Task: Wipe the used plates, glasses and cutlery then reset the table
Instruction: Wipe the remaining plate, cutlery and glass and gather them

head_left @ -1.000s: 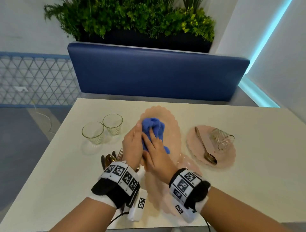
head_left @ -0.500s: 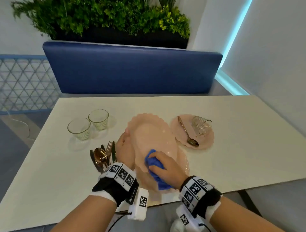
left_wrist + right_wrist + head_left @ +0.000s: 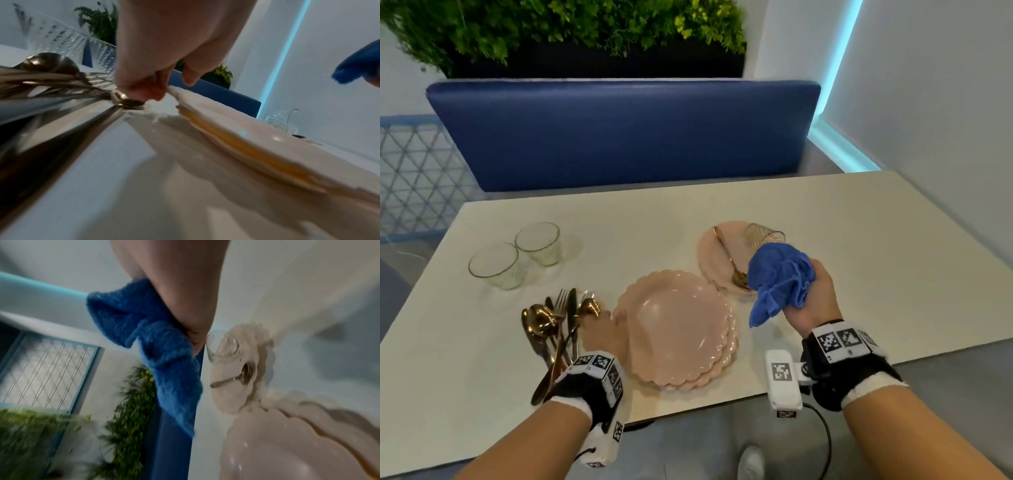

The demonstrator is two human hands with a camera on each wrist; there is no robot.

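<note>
The pale table (image 3: 825, 219) takes up most of the view, and near its front edge sits a stack of pink scalloped plates (image 3: 678, 329), lying flat. At about one o'clock from that stack, just beside it, is a smaller pink plate (image 3: 710, 253) carrying a gold spoon (image 3: 729, 260) and a ribbed glass (image 3: 762, 236) tipped on its side. Over at ten o'clock two upright glasses (image 3: 517, 255) stand together (rims up, nearly touching). At nine o'clock from the stack lies a heap of gold cutlery (image 3: 558, 322), forks, spoons and a knife crossing one another. The left hand (image 3: 601, 334) is down between cutlery and stack, fingers curled at the plate rim; whether it actually pinches the rim I cannot tell. The right hand (image 3: 813, 294) is raised at three o'clock, clenched around a bunched blue cloth (image 3: 777, 277), one corner dangling.
</note>
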